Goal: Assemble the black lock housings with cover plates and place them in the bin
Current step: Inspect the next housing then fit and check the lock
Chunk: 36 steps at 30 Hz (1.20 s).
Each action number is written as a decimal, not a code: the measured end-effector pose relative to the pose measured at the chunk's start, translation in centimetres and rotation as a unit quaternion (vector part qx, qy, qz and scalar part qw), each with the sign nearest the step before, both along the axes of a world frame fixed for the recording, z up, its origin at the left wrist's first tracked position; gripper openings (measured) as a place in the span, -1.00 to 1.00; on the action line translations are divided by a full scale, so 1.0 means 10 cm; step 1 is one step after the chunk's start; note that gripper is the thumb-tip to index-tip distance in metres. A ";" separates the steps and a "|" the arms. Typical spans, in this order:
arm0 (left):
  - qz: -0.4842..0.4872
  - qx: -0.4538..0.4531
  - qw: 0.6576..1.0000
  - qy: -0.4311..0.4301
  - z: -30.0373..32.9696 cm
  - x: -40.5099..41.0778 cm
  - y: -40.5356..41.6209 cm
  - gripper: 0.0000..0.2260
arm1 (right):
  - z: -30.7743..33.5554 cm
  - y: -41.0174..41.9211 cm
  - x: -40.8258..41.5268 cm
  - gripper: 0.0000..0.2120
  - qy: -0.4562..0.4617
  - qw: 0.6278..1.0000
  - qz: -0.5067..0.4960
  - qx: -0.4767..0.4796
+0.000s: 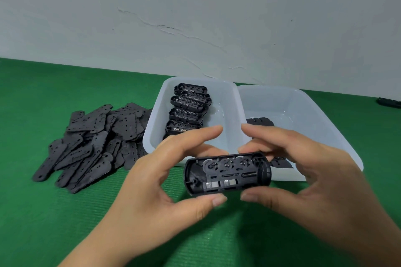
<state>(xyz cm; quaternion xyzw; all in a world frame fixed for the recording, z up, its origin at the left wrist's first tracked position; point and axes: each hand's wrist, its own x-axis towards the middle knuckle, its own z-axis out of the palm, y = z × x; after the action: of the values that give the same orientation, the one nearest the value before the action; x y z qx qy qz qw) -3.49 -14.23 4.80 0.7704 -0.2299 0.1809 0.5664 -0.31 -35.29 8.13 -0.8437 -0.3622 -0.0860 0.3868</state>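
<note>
Head view: you hold one black lock housing (227,174) in front of you, above the green table (43,212), its open side facing you so the wheels and spring inside show. Your left hand (169,182) pinches its left half, thumb under the lower edge and curled fingers behind the upper edge. Your right hand (308,171) grips the right half the same way, thumb below and fingers bent over the top. Behind your hands, the left bin (225,102) holds a row of open housings (188,107). The right bin (303,110), just beside it, holds a few dark parts. A heap of cover plates (91,143) lies on the table, left of the bins
</note>
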 end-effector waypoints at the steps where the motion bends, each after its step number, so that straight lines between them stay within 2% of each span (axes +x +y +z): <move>1: -0.004 0.001 1.000 0.001 0.00 0.00 0.00 -0.40 | 0.00 0.00 0.00 -0.35 -0.001 1.000 0.001 -0.002; 12: -0.016 0.011 1.000 0.004 -0.02 0.01 0.01 -0.37 | 0.01 0.01 -0.01 -0.32 -0.009 1.000 -0.003 -0.012; 20: -0.018 -0.011 0.999 0.031 -0.02 0.11 0.05 -0.36 | 0.04 0.07 0.01 -0.45 -0.041 0.999 -0.018 0.011; 36: -0.020 0.008 0.999 0.037 -0.07 0.19 0.06 -0.35 | -0.07 0.06 0.09 -0.43 -0.011 0.999 -0.015 0.029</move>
<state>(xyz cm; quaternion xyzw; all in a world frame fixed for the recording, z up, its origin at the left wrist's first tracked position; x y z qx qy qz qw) -1.61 -13.64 4.12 0.7763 -0.2256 0.1384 0.5721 0.60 -34.69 7.39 -0.8363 -0.3510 -0.1116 0.4061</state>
